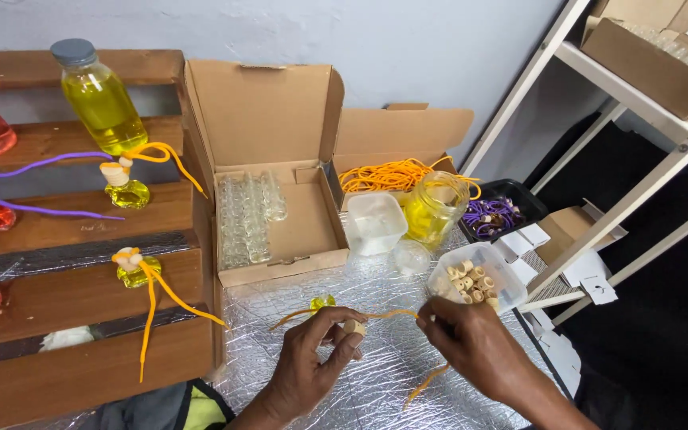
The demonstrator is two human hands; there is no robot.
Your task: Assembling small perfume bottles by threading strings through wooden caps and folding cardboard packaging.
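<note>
Nearest the camera, the left hand (312,362) pinches a small wooden cap (353,326) between thumb and fingertips, closed on it. The right hand (475,346), just to its right, has its fingers closed on the orange cord (384,314), which runs through the cap, trails left toward a tiny yellow bottle (322,303) lying on the foil, and hangs down near the right hand.

Both hands work over a silver foil-covered table (376,382). To the left stands a stepped wooden rack (81,318) bearing small yellow and red filled bottles with orange and purple cords, and at its far end a tall bottle of yellow liquid (101,97). Far of the hands an open cardboard box (276,175) holds rows of empty glass vials (244,219). To its right a second box contains a heap of orange cords (392,175). On the right stands a white metal shelf (623,143). Nearer sit a clear square tub (374,223), a glass jar of yellow liquid (434,207), a black tray of purple cords (491,216) and, just far of the right hand, a plastic tub of wooden caps (475,277).
</note>
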